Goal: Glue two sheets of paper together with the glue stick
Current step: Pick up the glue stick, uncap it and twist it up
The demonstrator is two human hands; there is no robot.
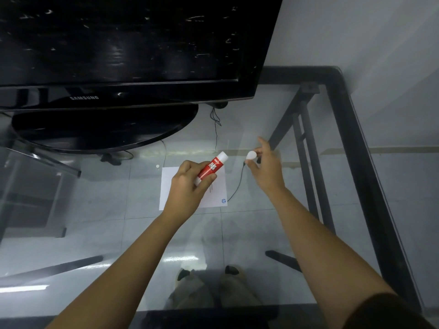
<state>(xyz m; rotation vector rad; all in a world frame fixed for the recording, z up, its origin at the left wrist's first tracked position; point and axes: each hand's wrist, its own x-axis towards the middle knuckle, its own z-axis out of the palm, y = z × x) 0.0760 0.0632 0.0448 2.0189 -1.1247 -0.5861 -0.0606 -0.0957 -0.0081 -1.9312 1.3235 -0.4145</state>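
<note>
My left hand (190,184) grips a red and white glue stick (212,167), tilted with its white end pointing up and to the right. To its right, my right hand (263,167) pinches the white cap (251,155) between thumb and fingers, a short way apart from the stick. Under my left hand lies white paper (168,186) on the glass table, with a small blue logo at its near right corner. I cannot tell whether it is one sheet or two stacked.
A black TV (133,43) on an oval stand (104,129) fills the back left of the glass table (308,233). The table's black frame (370,162) runs along the right. A thin black cable (238,184) passes beside the paper.
</note>
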